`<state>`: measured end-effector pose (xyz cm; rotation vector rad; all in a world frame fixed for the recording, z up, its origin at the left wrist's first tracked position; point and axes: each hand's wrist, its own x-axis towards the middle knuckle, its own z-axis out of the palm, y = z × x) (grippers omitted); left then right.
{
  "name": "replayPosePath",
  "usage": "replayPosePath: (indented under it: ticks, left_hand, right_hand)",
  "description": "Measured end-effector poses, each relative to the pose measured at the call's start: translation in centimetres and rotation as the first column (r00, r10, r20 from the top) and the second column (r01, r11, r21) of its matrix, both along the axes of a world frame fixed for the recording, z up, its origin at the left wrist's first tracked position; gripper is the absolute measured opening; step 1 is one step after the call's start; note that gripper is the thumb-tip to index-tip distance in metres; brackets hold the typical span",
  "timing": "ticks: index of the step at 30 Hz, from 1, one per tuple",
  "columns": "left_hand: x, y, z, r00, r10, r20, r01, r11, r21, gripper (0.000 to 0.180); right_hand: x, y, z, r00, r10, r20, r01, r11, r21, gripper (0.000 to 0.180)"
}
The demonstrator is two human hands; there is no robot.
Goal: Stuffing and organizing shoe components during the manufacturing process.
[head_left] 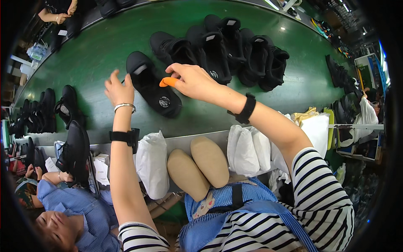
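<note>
A black shoe lies on the green work surface in front of me, with a light label near its tongue and a round pale print on the insole at its heel. At the shoe's left side is my left hand, fingers spread and bent, thumb at or very near its edge. My right hand hovers to the right of the same shoe. An orange finger cover sits on its thumb, which stands apart from the index finger. No object shows in either hand.
Several black shoes stand close together beyond my right hand. More shoes line the left. Along the near edge are white paper bundles and two beige rounded forms. A co-worker at lower left holds a black shoe.
</note>
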<state>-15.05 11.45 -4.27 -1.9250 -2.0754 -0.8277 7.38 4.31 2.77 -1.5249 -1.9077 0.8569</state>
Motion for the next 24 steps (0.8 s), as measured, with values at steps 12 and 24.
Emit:
replayPosePath:
  ticks: [12, 24]
  left_hand:
    - [11.6, -12.2, 5.6, 0.383, -0.118, 0.916, 0.907, 0.234, -0.349, 0.050]
    - [9.4, -5.1, -0.7, 0.857, -0.343, 0.385, 0.516, 0.548, -0.659, 0.089]
  right_hand:
    - [5.6, -3.3, 0.8, 0.906, 0.320, 0.277, -0.310, 0.947, -0.078, 0.059]
    - [13.8, -0.3, -4.5, 0.668, 0.076, 0.740, -0.053, 0.997, -0.055, 0.074]
